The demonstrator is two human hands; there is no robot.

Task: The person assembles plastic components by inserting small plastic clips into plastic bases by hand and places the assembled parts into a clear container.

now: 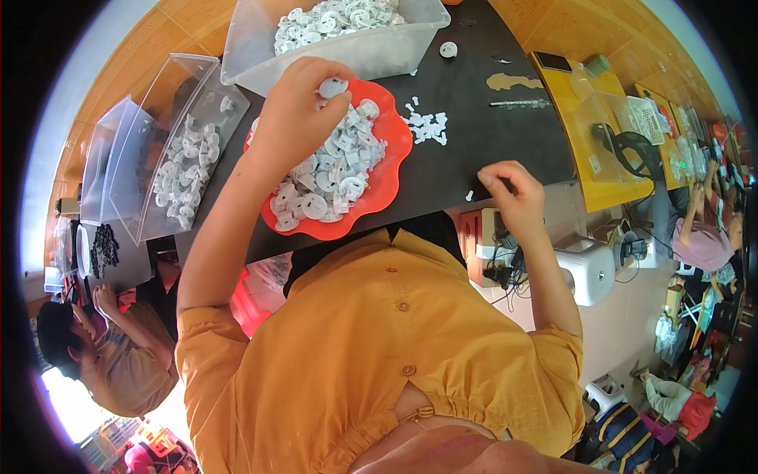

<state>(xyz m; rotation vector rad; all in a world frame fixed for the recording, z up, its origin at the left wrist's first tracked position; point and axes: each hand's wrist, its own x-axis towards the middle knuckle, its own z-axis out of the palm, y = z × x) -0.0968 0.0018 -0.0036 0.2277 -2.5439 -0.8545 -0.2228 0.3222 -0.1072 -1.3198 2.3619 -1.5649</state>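
Observation:
My left hand (298, 107) is over the far side of a red scalloped bowl (385, 178). Its thumb and fingers are closed on a round white plastic part (333, 87). White plastic parts of the same sort (335, 162) fill the bowl in a heap. At the table's near edge my right hand (517, 197) is curled, thumb and fingertips close together; whatever they may hold is too small to make out. A small white peg-like piece (470, 195) lies just left of it. Several more small white pieces (427, 126) are scattered right of the bowl.
A large translucent bin (339, 65) of white parts stands behind the bowl. To the left, a clear tray (146, 197) holds more parts. A loose round part (448, 50) and a drill bit (519, 103) lie on the dark table (489, 75). Another person (118, 347) sits at left.

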